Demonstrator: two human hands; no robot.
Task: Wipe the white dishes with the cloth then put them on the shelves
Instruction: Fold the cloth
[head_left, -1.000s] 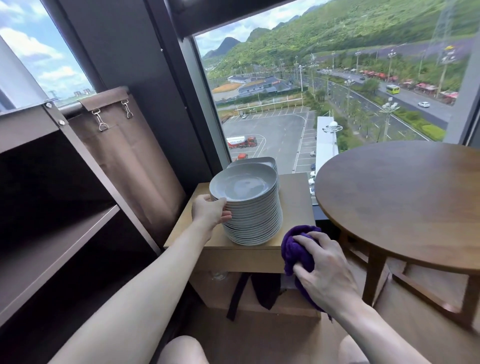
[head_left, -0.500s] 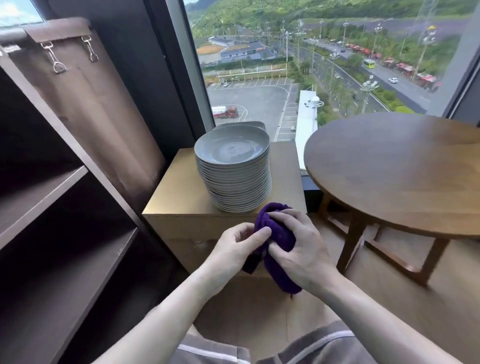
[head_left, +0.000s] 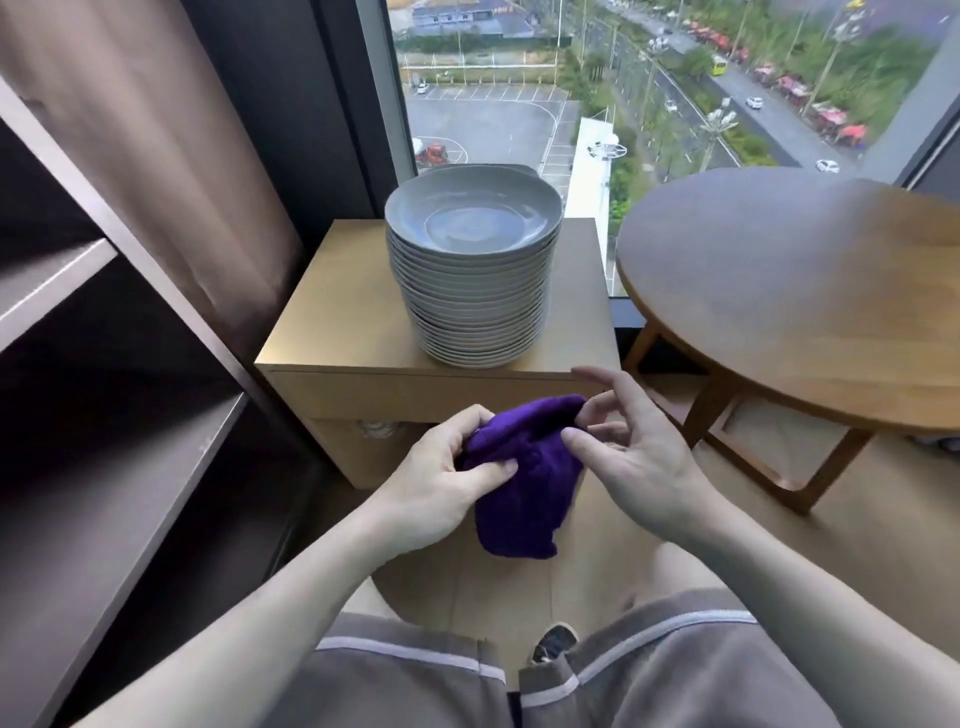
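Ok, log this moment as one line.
left hand: grips purple fleece cloth | right hand: at cloth edge, grip unclear | stack of white ceramic dishes: untouched on light wooden cabinet
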